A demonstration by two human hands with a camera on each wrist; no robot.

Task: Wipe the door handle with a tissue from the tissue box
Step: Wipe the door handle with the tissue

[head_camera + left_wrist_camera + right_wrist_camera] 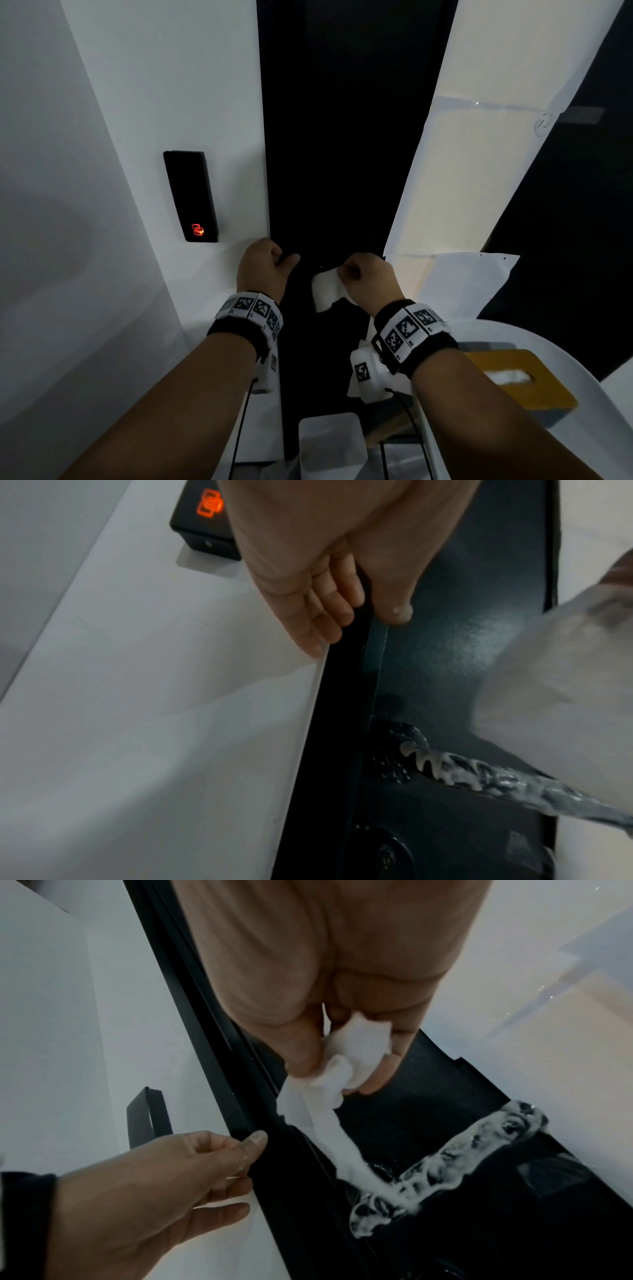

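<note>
A black door handle (455, 1161) smeared with white foam sticks out from the black door (335, 137); it also shows in the left wrist view as the foamy handle (496, 775). My right hand (366, 277) pinches a white tissue (327, 289) between thumb and fingers; the tissue (329, 1096) hangs down and its lower end touches the handle near its base. My left hand (267, 263) grips the black door's edge (356, 642) above the handle, fingers curled round it and thumb on the door's face. The yellow tissue box (517, 377) sits at lower right.
A black card reader (190, 195) with a red light is on the white wall left of the door. The tissue box rests on a white rounded surface (513, 329). A white bin (330, 445) stands on the floor below my hands. White paper covers the glass at right.
</note>
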